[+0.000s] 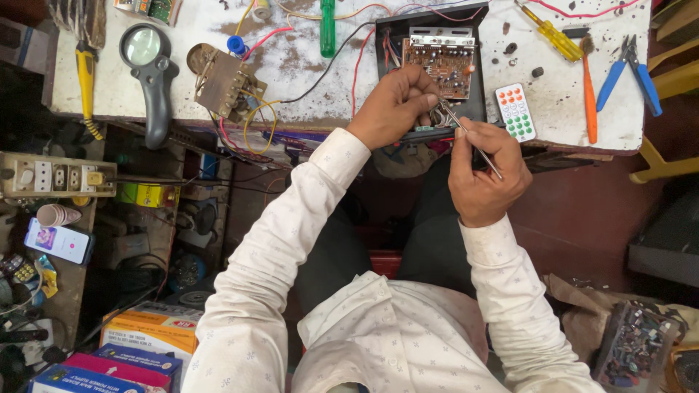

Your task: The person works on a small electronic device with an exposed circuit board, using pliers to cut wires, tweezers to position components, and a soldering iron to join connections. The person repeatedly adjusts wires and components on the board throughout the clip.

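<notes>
A black open device case [477, 80] lies at the near edge of the white worktable [306, 65], with a brown circuit board [439, 65] inside it. My left hand [393, 105] rests on the case's near edge, fingers curled beside the board. My right hand [484, 171] holds metal tweezers [470, 137], whose tips point to the spot under my left fingertips. What lies at the tips is hidden.
A small white remote [515, 111] lies right of the case. Further right are an orange tool [588, 94], blue pliers [630, 73] and a yellow screwdriver [550, 33]. Left are a transformer with wires [222, 84], a magnifier [145, 58], a green screwdriver [328, 28]. A phone [58, 240] is lower left.
</notes>
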